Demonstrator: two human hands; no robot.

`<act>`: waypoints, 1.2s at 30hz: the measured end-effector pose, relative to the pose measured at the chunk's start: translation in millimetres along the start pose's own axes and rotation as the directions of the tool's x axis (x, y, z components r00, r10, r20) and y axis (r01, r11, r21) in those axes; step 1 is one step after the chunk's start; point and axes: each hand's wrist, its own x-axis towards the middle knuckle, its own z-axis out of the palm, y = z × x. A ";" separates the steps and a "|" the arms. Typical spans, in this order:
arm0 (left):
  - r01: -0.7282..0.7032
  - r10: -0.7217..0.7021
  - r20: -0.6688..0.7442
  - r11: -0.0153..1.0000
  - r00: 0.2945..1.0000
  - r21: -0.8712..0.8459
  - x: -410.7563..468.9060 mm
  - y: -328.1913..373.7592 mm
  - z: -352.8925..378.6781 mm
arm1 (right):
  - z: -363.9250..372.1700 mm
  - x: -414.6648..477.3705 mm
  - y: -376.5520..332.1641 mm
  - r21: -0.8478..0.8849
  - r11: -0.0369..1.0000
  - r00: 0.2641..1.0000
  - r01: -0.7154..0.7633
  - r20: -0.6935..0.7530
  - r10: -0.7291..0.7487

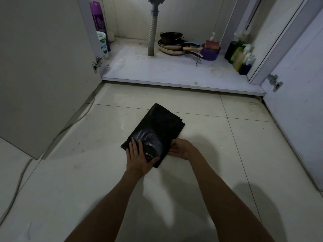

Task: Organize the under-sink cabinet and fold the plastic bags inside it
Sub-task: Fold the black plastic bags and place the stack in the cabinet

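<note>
A black plastic bag (158,126), folded into a flat oblong, lies on the pale floor tiles in front of the open under-sink cabinet (174,70). My left hand (137,157) presses flat on the bag's near left corner, thumb hooked around its near edge. My right hand (181,148) pinches the bag's right edge with curled fingers. The far end of the bag points toward the cabinet and lies free.
Inside the cabinet stand a grey drain hose (152,39), stacked pans (174,45), a purple tub with a sponge (210,52), bottles at right (242,56), a purple spray can (98,20) and white tub (103,45) at left. Doors (40,67) (300,70) stand open either side. A cable (21,173) runs along the floor.
</note>
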 end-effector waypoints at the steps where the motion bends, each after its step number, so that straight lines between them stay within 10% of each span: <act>1: 0.011 -0.011 0.038 1.000 0.999 0.018 0.9 0.3 -3.1 | -2.6 2.7 -3.0 0.027 0.999 1.000 0.020 0.000 -0.020; 15: 0.009 -0.043 0.225 0.988 0.973 0.151 12.7 -8.5 -37.6 | -10.7 36.2 -42.7 0.206 0.954 0.963 0.217 -0.206 -0.174; 20: 0.005 -0.087 0.326 0.969 0.941 0.246 16.1 -10.6 -53.5 | -3.1 36.4 -39.5 -0.158 0.912 0.859 0.378 -0.309 -0.409; 25: 0.037 -0.119 0.346 0.972 0.931 0.233 16.6 -4.8 -56.6 | 3.9 28.4 -39.2 -0.733 0.652 0.822 0.193 -0.243 -0.516; 36: 0.101 -0.094 0.110 0.993 0.989 -0.055 19.1 -11.8 -35.8 | -11.2 38.2 -64.0 -0.861 0.502 0.877 0.087 -0.173 -0.449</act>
